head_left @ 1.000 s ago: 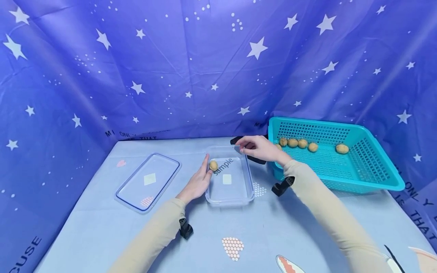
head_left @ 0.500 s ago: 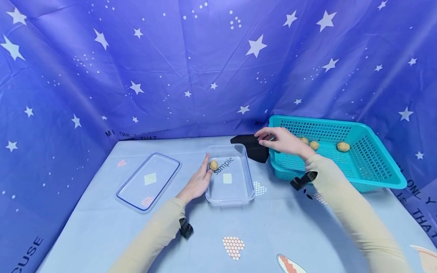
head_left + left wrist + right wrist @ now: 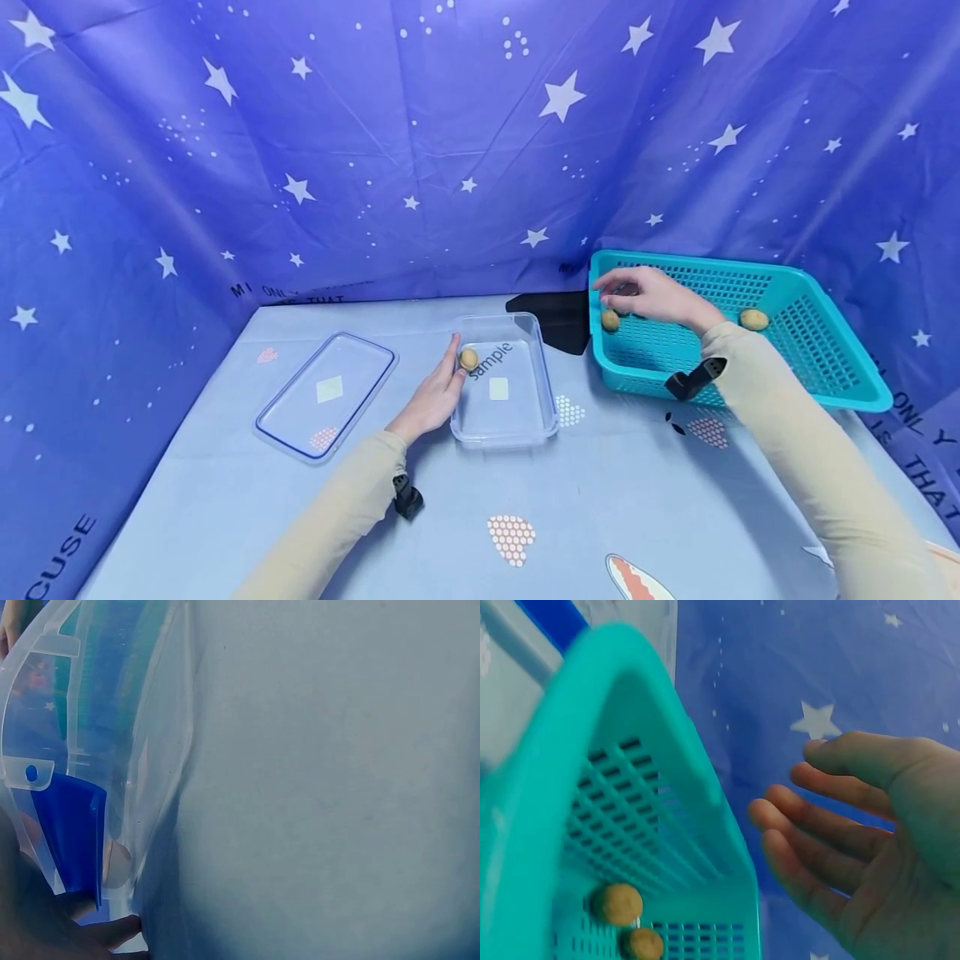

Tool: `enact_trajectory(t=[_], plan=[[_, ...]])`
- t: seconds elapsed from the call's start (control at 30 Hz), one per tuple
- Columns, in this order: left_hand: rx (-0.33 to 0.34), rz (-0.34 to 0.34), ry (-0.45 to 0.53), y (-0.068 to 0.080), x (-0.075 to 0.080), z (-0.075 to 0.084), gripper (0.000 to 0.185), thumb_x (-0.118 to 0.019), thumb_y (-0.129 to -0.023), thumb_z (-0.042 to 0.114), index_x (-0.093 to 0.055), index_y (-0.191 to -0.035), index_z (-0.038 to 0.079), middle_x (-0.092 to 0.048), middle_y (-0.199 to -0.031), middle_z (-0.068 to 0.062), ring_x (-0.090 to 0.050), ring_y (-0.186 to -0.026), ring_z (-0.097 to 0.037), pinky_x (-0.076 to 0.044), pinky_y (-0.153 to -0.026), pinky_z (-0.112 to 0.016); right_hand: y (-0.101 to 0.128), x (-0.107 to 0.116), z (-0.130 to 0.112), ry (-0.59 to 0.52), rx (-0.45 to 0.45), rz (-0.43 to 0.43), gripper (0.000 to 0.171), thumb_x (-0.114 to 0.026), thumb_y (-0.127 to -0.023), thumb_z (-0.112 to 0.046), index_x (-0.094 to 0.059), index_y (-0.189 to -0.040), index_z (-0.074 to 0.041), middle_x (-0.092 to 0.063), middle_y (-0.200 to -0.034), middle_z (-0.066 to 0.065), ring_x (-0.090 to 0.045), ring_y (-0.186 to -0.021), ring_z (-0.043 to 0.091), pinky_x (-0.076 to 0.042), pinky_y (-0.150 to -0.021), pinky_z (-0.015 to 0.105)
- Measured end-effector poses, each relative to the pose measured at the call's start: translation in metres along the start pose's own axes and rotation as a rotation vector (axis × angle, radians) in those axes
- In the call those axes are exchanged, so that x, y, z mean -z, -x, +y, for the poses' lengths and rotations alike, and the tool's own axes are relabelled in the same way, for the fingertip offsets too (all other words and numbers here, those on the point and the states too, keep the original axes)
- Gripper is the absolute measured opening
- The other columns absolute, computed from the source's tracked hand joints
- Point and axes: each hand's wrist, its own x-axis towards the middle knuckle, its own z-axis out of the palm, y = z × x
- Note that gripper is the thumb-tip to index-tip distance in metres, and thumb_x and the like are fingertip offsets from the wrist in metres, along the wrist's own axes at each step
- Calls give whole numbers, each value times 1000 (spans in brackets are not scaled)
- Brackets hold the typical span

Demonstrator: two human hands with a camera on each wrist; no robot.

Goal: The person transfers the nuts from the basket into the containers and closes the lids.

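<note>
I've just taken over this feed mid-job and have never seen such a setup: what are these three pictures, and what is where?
No machine here: a person works with two bare hands. The wide picture comes from a head camera; the two close-ups come from cameras on each wrist. On the blue table lie a clear lid, a clear container with one walnut inside, and a teal basket holding more walnuts. The left hand rests against the container's left wall, fingers straight. The right hand reaches over the basket, fingers relaxed and holding nothing, as the right wrist view shows.
</note>
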Motion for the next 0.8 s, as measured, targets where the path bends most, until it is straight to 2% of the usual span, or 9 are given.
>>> enact_trajectory(t=[0.17, 0.37, 0.5, 0.6, 0.73, 0.8], plan=[[6, -2, -9, 1, 1, 2, 61, -31, -106, 24, 3, -156, 19, -4, -159, -2, -15, -143, -25, -12, -115, -41, 0, 10, 12, 4, -43, -33, 38, -54, -100, -19, -54, -131, 3, -58, -123, 21, -57, -107, 34, -48, -86, 50], [-3, 0, -16, 1, 1, 2, 61, -31, -105, 23, 2, -156, 17, -4, -159, -3, -15, -143, -26, -13, -115, -41, -3, 15, 32, -4, -108, -51, 39, -51, -101, -19, -53, -132, 4, -57, -124, 24, -56, -108, 36, -47, -86, 52], [7, -7, -21, 1, 1, 2, 61, -31, -106, 23, 3, -156, 18, -4, -159, -3, -15, -143, -25, -12, -115, -40, -6, 19, 42, -53, -141, -55, 41, -50, -102, -18, -50, -134, 7, -57, -123, 26, -58, -106, 35, -51, -83, 46], [11, -7, -23, 1, 1, 1, 61, -30, -106, 24, 4, -156, 18, -5, -159, -4, -15, -143, -27, -12, -115, -40, -10, 22, 48, -119, -180, -41, 42, -50, -101, -18, -48, -135, 7, -58, -122, 25, -62, -101, 30, -53, -81, 41], [11, 0, -22, 1, 1, 2, 61, -31, -106, 23, 4, -156, 17, -5, -159, -4, -15, -143, -26, -13, -115, -40, -17, 21, 55, -173, -222, -33, 44, -50, -102, -19, -47, -136, 7, -58, -122, 27, -62, -99, 28, -52, -82, 43], [10, 1, -19, 1, 0, 2, 62, -31, -105, 22, 3, -156, 17, -4, -159, -3, -15, -143, -27, -13, -115, -41, -20, 18, 59, -184, -231, -46, 44, -49, -102, -19, -45, -137, 8, -55, -125, 29, -59, -103, 34, -51, -85, 46]])
